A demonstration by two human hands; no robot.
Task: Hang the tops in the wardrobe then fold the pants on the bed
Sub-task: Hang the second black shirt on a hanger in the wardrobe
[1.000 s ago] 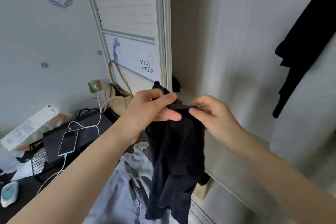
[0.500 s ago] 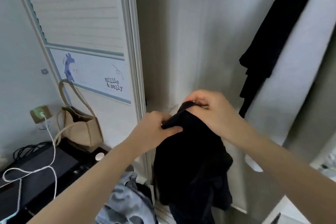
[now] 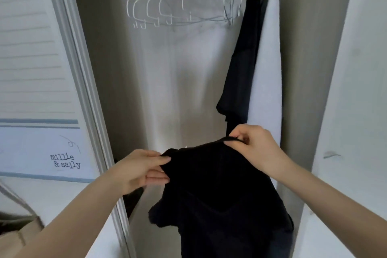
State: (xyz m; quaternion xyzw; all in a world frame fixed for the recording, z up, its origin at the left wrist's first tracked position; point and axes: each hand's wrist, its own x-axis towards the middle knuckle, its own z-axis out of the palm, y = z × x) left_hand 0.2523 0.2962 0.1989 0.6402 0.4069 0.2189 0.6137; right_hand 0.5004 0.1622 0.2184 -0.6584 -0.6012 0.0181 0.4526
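1. So in the last second my view swung off the cluttered table with the phone and up into the open wardrobe (image 3: 163,81). The hanger row wasn't in shot before; now it is.
2. The black top (image 3: 219,190) came along with me and is now spread wider, hanging low in front of the wardrobe opening, well below the rail.
3. Grip status: left hand (image 3: 142,170) is pinching the top's left shoulder edge, right hand (image 3: 254,148) is pinching the neckline a bit higher up. Both are clamped on fabric.
4. My read: I'm lined up to grab a hanger next, so the hanging step has barely started.
5. Inside the wardrobe: a bunch of bare white wire hangers (image 3: 167,2) up at the rail, then to their right a dark garment (image 3: 240,65) and a white one (image 3: 267,69) already hung.
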